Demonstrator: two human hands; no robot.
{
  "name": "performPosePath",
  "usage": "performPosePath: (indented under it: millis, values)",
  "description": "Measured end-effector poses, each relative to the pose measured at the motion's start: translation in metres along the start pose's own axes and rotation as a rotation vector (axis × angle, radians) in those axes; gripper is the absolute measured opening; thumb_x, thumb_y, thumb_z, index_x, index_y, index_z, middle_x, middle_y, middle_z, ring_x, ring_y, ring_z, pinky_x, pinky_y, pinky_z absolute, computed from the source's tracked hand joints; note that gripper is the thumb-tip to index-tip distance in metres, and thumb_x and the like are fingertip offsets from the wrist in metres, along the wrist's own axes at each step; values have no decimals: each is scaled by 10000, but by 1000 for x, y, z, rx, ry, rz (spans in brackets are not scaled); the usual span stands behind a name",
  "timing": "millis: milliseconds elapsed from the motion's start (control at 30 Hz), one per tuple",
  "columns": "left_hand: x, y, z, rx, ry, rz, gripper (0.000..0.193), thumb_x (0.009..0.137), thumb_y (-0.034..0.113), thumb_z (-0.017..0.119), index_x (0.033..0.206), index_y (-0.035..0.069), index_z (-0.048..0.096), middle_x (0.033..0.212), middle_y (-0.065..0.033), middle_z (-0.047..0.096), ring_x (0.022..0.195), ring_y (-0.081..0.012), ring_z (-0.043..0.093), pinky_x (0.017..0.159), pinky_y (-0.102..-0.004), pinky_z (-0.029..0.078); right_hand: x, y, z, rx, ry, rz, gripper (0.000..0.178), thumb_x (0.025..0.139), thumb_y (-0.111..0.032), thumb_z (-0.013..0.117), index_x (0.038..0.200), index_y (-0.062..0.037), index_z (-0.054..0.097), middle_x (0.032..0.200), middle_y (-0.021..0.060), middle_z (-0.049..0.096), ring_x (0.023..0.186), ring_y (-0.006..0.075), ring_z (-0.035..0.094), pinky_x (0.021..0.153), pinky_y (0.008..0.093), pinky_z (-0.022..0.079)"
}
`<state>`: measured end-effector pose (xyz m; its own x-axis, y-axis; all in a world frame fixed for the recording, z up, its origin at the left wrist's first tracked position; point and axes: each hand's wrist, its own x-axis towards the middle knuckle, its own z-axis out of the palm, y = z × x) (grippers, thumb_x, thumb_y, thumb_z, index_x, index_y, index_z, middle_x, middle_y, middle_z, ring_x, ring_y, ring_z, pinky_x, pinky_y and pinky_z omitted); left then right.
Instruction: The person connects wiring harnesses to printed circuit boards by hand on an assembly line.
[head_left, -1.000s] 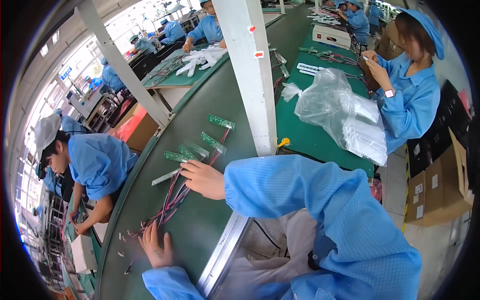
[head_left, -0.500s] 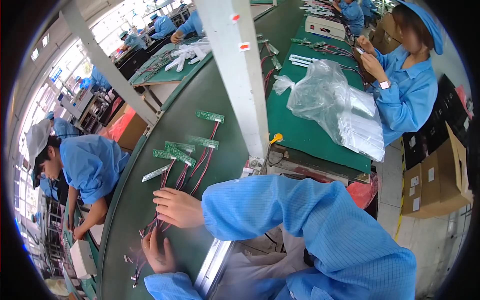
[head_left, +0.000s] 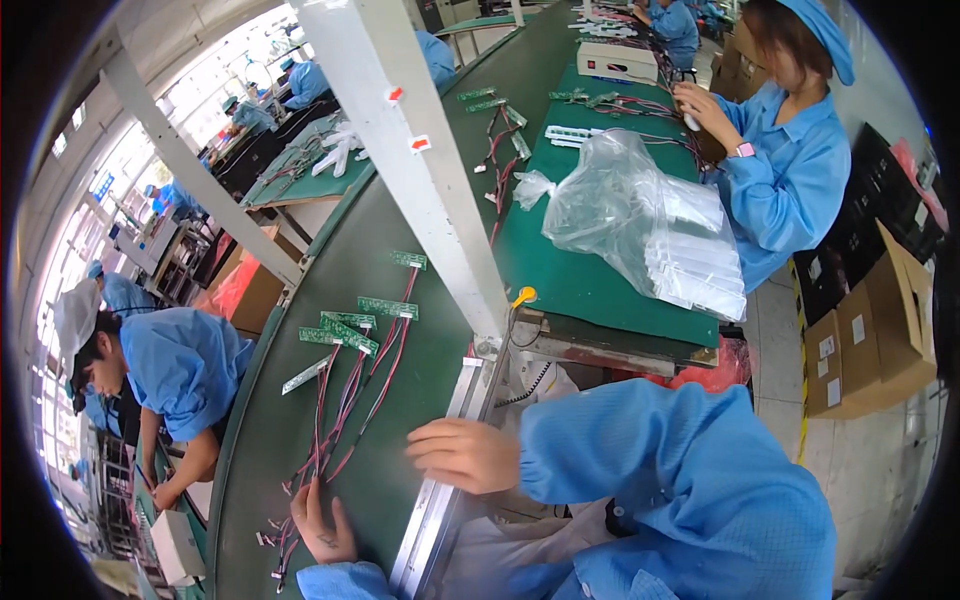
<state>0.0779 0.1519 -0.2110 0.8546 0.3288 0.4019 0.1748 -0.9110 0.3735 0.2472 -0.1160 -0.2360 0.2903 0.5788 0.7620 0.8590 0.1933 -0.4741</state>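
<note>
Several green circuit boards with red, black and white wires [head_left: 352, 400] lie on the green conveyor belt [head_left: 300, 430]. One narrow pale strip [head_left: 305, 375] sits beside the boards [head_left: 387, 307]. The fingertips of my left hand [head_left: 325, 528] touch the wire bundle near its lower end, with thumb and fingers apart. Small white connectors [head_left: 280, 572] at the wire ends lie to the left of that hand. My right hand [head_left: 465, 455], slightly blurred, hovers over the metal rail at the belt's near edge. Its fingers are stretched out and nothing shows in them.
A white post [head_left: 420, 160] rises beside the belt. On the green table [head_left: 600, 285] to the right lies a clear plastic bag [head_left: 620, 200] with white parts. A co-worker [head_left: 790, 170] sits there; another [head_left: 185, 370] bends at the left. Cardboard boxes [head_left: 870, 340] stand at the right.
My right hand has moved right, off the wires and over to the rail. My left hand has stayed by the wires. The view has shifted somewhat.
</note>
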Motion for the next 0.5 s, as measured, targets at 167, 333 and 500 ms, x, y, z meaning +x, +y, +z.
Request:
performPosePath:
  millis: [167, 333, 500]
  values:
    - [3, 13, -3, 29, 11, -39, 461, 841, 57, 655, 1296, 19, 588, 1203, -189, 579, 1133, -343, 562, 1013, -406, 433, 10, 3, -30, -57, -130, -10, 231, 883, -119, 655, 1078, 3, 657, 1243, 148, 630, 1239, 328, 547, 1009, 448, 465]
    - [0, 7, -6, 1, 70, -19, 497, 807, 42, 699, 1292, 17, 594, 1195, -190, 589, 1113, -338, 592, 974, -383, 472, 12, 13, -23, -153, -368, -88, 344, 887, -158, 644, 1197, -11, 625, 1352, 151, 564, 1305, 311, 493, 1093, 443, 393]
    - [4, 23, -13, 113, 32, -107, 654, 797, 164, 750, 1399, 66, 516, 1441, -193, 462, 1369, -371, 411, 1158, -497, 277, 15, 13, -31, -230, -461, -137, 405, 886, -185, 650, 1257, -26, 607, 1377, 143, 561, 1311, 302, 503, 1100, 434, 397]
